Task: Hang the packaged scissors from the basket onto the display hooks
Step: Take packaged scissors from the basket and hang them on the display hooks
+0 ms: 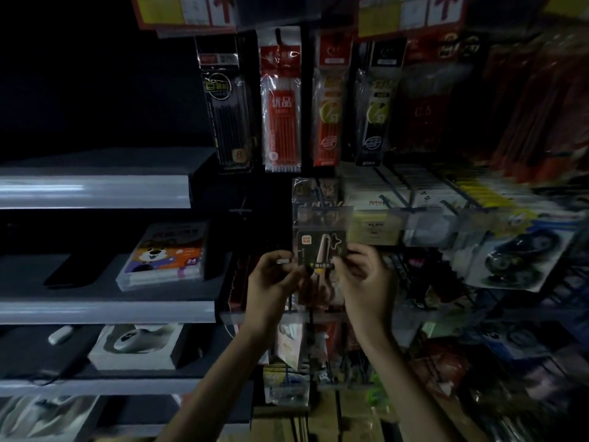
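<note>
A packaged pair of scissors (321,250), on a dark card with pale blades, is held upright between both hands in front of the hook display. My left hand (271,282) pinches its left edge and my right hand (366,279) pinches its right edge. Just above it hang more clear packages (322,215) on a display hook (320,199). An empty hook (241,209) sticks out to the left of them. The basket is not in view.
Refill packs (280,106) hang in a row above. Grey shelves (105,311) on the left hold a crayon box (165,253) and a white boxed item (137,346). To the right, packaged goods (516,260) crowd the wire rack.
</note>
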### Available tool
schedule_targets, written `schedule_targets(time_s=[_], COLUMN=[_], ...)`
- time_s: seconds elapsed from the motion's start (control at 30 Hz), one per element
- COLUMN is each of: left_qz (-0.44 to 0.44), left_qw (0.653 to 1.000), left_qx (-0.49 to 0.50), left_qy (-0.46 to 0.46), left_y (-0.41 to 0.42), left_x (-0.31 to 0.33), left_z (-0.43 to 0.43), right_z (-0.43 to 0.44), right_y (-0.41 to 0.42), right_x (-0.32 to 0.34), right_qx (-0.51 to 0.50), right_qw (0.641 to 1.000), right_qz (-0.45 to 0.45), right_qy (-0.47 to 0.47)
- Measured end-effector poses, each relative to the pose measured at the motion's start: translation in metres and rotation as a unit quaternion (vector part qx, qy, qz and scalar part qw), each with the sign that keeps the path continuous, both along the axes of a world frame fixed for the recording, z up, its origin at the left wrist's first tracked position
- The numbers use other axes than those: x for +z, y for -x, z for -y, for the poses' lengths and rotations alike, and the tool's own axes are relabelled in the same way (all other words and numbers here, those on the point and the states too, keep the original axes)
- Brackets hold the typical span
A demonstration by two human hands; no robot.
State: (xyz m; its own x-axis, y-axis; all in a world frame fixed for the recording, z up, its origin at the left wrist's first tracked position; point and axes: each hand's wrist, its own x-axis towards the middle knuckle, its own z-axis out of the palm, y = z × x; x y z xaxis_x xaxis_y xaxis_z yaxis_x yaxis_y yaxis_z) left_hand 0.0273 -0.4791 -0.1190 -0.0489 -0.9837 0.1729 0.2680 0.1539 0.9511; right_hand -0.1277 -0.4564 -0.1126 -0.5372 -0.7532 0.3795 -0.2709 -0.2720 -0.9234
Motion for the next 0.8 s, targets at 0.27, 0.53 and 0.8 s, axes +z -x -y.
schedule_targets(time_s=[0.27, 0.53, 0.8], left_qz=[0.102, 0.120, 0.130], left_qw=[0.986, 0.984, 0.984], left_qx=[0.071, 0.110, 0.100], left_qy=[0.109, 0.071, 0.064], left_y=[0.009, 0.008, 0.013], left_x=[-0.022, -0.039, -0.034], left_z=[-0.006, 0.001, 0.026], right_z=[-0.012, 0.002, 0.037], right_y=[-0.005, -0.006, 0.000], right_x=[-0.026, -0.036, -0.036], right_qx=[-0.038, -0.056, -0.043], right_qw=[0.996, 0.994, 0.997], right_qz=[-0.072, -0.064, -0.033], right_qy=[-0.039, -0.069, -0.047])
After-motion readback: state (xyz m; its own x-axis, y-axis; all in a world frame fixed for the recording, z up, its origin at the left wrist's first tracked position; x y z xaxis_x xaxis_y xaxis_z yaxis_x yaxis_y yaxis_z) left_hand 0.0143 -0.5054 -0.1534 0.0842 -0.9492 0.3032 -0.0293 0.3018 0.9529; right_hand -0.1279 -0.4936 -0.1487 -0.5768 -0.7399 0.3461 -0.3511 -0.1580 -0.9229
